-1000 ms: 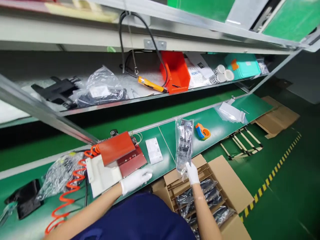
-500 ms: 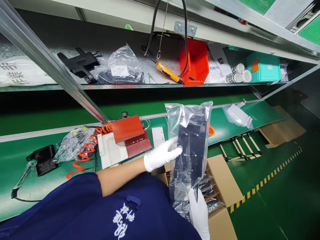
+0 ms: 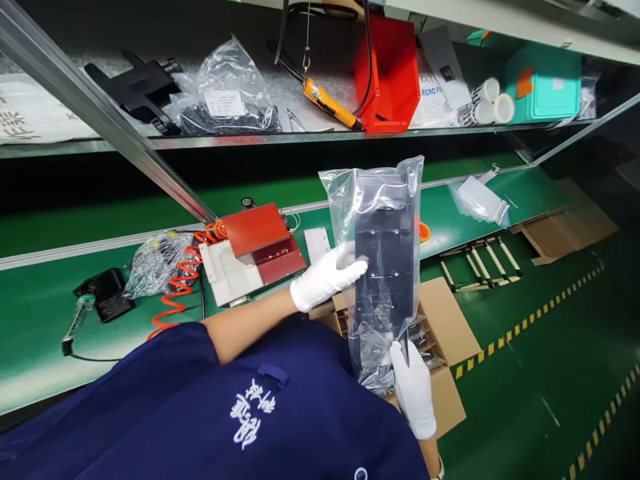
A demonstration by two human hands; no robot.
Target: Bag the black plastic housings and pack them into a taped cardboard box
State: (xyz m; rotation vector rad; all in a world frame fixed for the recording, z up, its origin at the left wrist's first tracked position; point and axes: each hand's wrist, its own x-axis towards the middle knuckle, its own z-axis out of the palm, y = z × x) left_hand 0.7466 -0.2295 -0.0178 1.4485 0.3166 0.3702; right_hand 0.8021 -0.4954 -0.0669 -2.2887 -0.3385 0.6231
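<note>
I hold a clear plastic bag (image 3: 383,267) with a flat black part inside it, upright in front of me. My left hand (image 3: 327,277), in a white glove, grips the bag's left edge about halfway up. My right hand (image 3: 414,388), also gloved, pinches the bag's bottom end. Below the bag stands an open cardboard box (image 3: 445,333) with dividers and more bagged black parts. On the green bench (image 3: 45,313) to the left sits a red and white heat-press device (image 3: 253,250).
An orange coiled hose (image 3: 183,287), a crumpled bag (image 3: 155,263) and a black part (image 3: 105,297) lie at the left of the bench. The shelf above holds a red bin (image 3: 393,67), an orange screwdriver (image 3: 327,103), bagged parts (image 3: 225,100) and a teal box (image 3: 543,83). Flat cardboard (image 3: 565,233) lies on the floor at right.
My right hand lifted the bagged part out of the box and brought it close. My left hand left the bench edge and took hold of the bag's side.
</note>
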